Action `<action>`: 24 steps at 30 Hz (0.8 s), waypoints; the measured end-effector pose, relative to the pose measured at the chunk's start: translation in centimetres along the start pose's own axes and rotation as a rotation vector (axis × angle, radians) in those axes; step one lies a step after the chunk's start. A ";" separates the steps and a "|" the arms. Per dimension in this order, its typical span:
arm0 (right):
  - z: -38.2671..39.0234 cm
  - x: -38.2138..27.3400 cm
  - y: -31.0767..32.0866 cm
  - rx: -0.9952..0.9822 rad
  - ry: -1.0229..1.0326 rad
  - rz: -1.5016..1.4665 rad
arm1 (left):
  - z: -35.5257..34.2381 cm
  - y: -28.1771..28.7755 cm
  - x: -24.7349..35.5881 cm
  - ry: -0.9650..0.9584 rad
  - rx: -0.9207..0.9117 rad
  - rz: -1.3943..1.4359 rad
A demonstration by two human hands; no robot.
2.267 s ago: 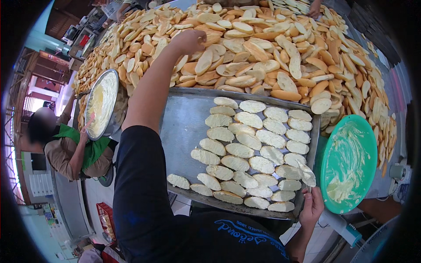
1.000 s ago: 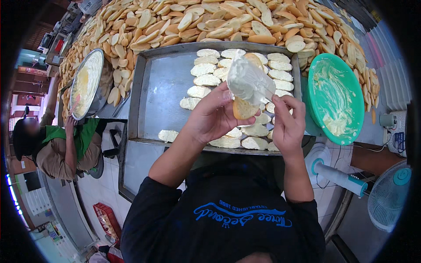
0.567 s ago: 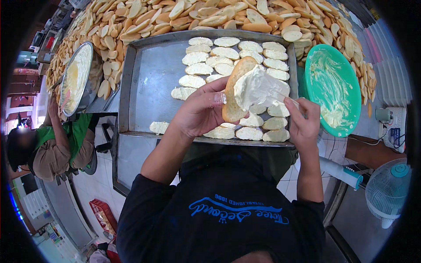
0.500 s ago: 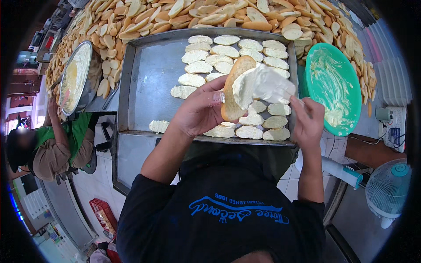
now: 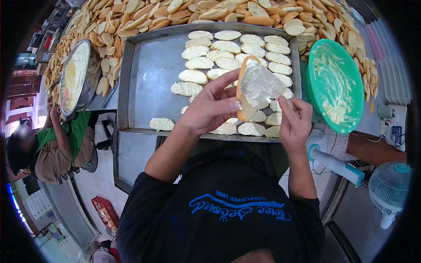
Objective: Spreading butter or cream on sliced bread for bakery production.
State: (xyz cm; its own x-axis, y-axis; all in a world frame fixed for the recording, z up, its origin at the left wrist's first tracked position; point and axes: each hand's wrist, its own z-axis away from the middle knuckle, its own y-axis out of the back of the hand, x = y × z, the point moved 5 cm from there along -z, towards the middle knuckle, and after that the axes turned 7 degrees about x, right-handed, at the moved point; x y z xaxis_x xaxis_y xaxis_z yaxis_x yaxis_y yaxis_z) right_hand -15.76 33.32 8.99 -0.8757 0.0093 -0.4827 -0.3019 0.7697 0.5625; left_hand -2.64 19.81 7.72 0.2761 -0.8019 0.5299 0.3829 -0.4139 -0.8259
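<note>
My left hand (image 5: 209, 107) grips an oval bread slice (image 5: 246, 113) tilted up above the tray, thumb on the near side. White cream coats part of its face, and a smear sits on my thumb. Pinched in my right hand (image 5: 297, 122) is a flat spreader (image 5: 268, 86), its pale blade lying against the slice. Beneath both hands is a metal tray (image 5: 151, 65); rows of cream-covered slices (image 5: 226, 47) fill its right part, with a lone slice (image 5: 162, 124) near its front left. My hands hide some of the rows.
Right of the tray, a green basin (image 5: 360, 103) holds cream. Loose bread slices (image 5: 175, 15) are heaped behind. At left, another person (image 5: 57, 149) has a hand by a metal bowl (image 5: 89, 59) of cream. A fan (image 5: 388, 188) stands at lower right.
My right hand has moved left and slightly down, bringing the spreader flat across the slice. The slice has turned more edge-on, and more cream is pressed onto it.
</note>
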 end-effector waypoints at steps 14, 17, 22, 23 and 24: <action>-0.5 -1.0 -1.1 0.099 -0.297 -0.335 | 0.6 1.5 0.1 -0.011 -0.001 -0.043; -0.2 -1.4 -2.3 -0.007 -0.179 -0.246 | 0.5 1.0 0.1 0.011 -0.075 0.100; 0.7 0.7 -1.1 -0.067 -0.083 -0.068 | 0.6 1.8 0.8 -0.038 -0.041 0.064; 0.7 1.3 -0.6 -0.068 -0.089 -0.004 | 0.6 2.0 0.9 -0.044 -0.029 0.066; 0.6 1.6 -0.4 -0.069 -0.095 0.059 | 0.6 2.1 0.9 -0.044 -0.029 0.066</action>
State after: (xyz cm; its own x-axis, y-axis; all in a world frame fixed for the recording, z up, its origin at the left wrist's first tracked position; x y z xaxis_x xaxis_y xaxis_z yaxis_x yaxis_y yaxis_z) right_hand -16.80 33.46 7.58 -0.8541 0.1162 -0.5069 -0.2788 0.7205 0.6349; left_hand -1.10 18.51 6.59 0.3386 -0.8084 0.4815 0.3373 -0.3734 -0.8642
